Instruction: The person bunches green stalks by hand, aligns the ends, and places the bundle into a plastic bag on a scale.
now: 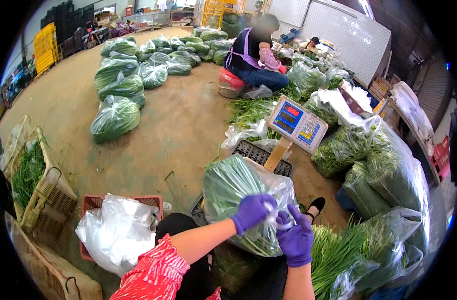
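Observation:
A clear plastic bag of long green vegetables (232, 183) lies on the platform of a digital scale, whose display head (297, 123) rises on a post just beyond it. My left hand (254, 212), in a purple glove, grips the gathered neck of the bag. My right hand (295, 236), also gloved in purple, holds the twisted plastic end at the same spot, its index finger raised. The bag's neck is partly hidden between the fingers.
Left of my knees, a red crate (160, 204) holds clear plastic bags (117, 232). Loose green stalks (339, 255) lie at right, beside tall filled bags (393, 172). A co-worker (251, 56) sits ahead near more bagged greens (117, 116). Yellowish crates (55, 198) stand far left.

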Motion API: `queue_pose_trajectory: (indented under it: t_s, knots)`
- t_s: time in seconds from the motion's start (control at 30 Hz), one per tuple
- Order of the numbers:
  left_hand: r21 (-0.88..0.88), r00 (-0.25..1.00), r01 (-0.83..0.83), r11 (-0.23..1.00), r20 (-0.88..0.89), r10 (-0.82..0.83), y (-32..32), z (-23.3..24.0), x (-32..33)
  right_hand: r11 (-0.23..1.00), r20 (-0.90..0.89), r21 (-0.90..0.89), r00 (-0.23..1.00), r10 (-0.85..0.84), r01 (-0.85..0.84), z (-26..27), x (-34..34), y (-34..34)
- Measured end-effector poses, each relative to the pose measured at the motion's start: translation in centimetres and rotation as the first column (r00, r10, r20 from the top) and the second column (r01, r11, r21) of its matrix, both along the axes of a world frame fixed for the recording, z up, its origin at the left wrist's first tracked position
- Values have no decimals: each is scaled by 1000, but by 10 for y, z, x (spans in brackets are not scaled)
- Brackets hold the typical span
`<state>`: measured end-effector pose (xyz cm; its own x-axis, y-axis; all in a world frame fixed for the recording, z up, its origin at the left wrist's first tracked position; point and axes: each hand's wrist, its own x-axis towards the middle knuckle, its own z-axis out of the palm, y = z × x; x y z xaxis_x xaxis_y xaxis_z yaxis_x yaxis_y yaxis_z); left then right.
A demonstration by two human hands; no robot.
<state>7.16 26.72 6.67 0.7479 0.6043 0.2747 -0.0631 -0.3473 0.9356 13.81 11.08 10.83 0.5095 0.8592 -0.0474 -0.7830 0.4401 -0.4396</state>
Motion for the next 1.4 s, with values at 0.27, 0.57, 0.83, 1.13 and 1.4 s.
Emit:
queue_pose_trajectory:
  t_s: [0.27, 0.57, 0.83, 1.13, 1.4]
  knots:
    - [239, 837, -427, 872, -259, 481, 76, -36, 25, 763, 374, -642, 899, 227, 74, -10, -41, -12]
    - [-1, 813, -385, 923, -474, 339, 107, -84, 52, 590, 738, -663, 536, 410, 462, -9, -68, -39]
    - [-66, 855, 459, 886, -239, -461, 125, -36, -19, 487, 976, -201, 130, 177, 850, -13, -17, -36]
    - [-547, 933, -71, 834, 259, 249, -19, -19, -122, 412, 514, -345, -197, 835, 844, -50, -1, 73]
    - [-654, 914, 404, 639, 260, -312, -170, -124, -148, 734, 762, -405, 645, -57, 544, 29, 17, -1]
